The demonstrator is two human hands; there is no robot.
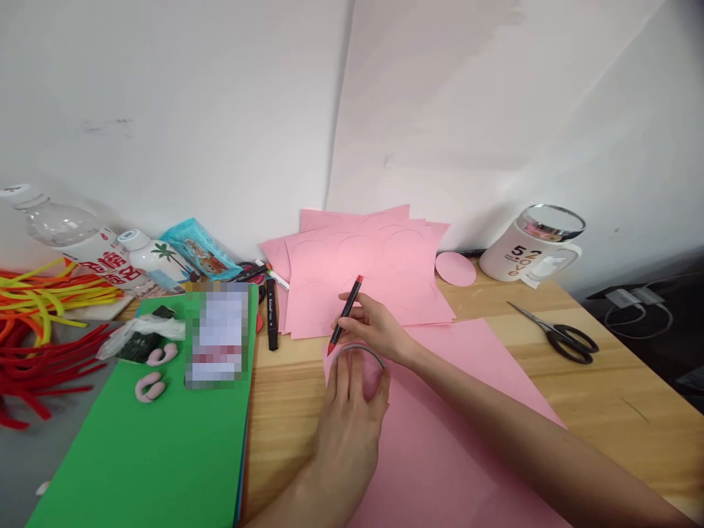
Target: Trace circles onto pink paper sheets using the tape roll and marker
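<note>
My left hand (350,403) lies over a round thing with a thin grey rim (376,355), holding it down on a large pink sheet of paper (440,425). Pink shows inside the rim; the hand hides most of the thing. Just beyond it, my right hand (374,323) grips a black marker with red ends (345,315). The marker is tilted, its lower red end close to the sheet's left edge and the rim. Whether that end touches the paper I cannot tell. Behind my hands lies a stack of pink sheets (319,293) with faint circles drawn on them.
Right of the stack are a pink paper circle (455,269), a white mug (509,249) and black-handled scissors (555,334). On the left lie green sheets (148,440), a black marker (271,315), fuzzy red strips (49,359) and a plastic bottle (71,227). A wall stands behind.
</note>
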